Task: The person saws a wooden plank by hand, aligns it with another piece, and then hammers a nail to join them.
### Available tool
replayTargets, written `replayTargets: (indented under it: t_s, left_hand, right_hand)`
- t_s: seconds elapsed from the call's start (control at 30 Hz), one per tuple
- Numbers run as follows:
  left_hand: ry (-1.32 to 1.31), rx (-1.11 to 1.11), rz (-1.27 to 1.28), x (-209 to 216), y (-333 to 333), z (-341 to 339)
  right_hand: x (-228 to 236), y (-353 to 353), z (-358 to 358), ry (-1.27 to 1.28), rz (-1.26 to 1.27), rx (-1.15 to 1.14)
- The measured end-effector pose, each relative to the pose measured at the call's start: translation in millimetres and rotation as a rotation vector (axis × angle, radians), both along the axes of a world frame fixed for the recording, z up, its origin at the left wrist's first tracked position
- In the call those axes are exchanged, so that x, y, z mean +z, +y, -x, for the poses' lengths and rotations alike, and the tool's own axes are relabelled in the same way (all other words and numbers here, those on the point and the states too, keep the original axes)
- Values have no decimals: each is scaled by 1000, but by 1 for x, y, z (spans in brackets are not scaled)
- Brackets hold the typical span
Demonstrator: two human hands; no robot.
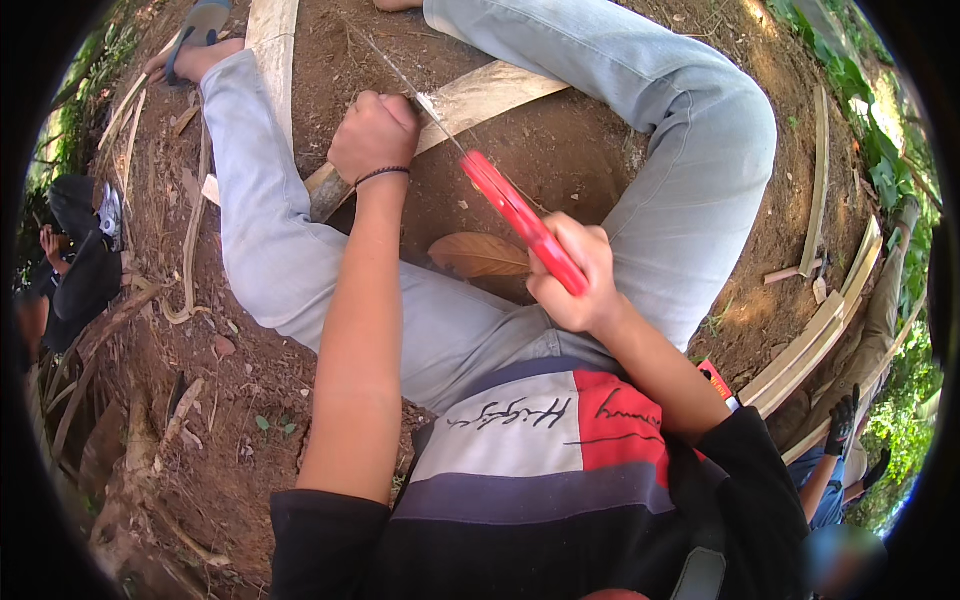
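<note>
Person seated on bare brown soil [560,150], legs in light grey trousers spread to either side of the work. Left hand [375,135] is closed in a fist around a split bamboo strip [480,95], knuckles up, a thin dark band at the wrist; the strip lies flat on the ground between the legs, running from lower left by the left thigh toward upper right, pale cut face up. Right hand [575,280] is wrapped tight around the red handle of a knife [520,215], fingers fully curled; the handle angles up and left from the hand, and the thin blade runs on to the strip, its edge meeting the wood just beside the left fist. The blade tip extends past the strip toward the upper left, slender and partly hard to make out against the soil. A dry brown leaf [478,255] lies on the ground below the knife handle, close to the right hand. More pale bamboo slats [815,345] are stacked at the right, near another person's gloved hand [840,420]. A sandalled foot [195,35] shows at the top left.
</note>
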State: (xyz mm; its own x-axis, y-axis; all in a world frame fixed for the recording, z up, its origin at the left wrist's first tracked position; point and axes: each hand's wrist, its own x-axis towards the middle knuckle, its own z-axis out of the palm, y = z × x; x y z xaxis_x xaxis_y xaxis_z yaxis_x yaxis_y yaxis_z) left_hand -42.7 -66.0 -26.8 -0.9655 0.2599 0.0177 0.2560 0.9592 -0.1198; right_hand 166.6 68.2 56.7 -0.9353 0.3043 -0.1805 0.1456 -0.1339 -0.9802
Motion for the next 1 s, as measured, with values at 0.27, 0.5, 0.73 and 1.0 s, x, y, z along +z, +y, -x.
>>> replayTargets:
  t_s: [0.27,0.5,0.73,1.0]
  left_hand:
    - [-9,7,13,0,1,7]
    - [-18,10,-17,2,-1,1]
    - [-89,32,1,4,-2,2]
    - [-12,-9,-7,-5,-5,0]
  right_hand:
    - [2,-4,-1,52,-39,-1]
    - [-1,-6,3,88,-101,-33]
    - [-4,-5,7,39,-62,0]
    - [-1,-6,2,40,-54,-5]
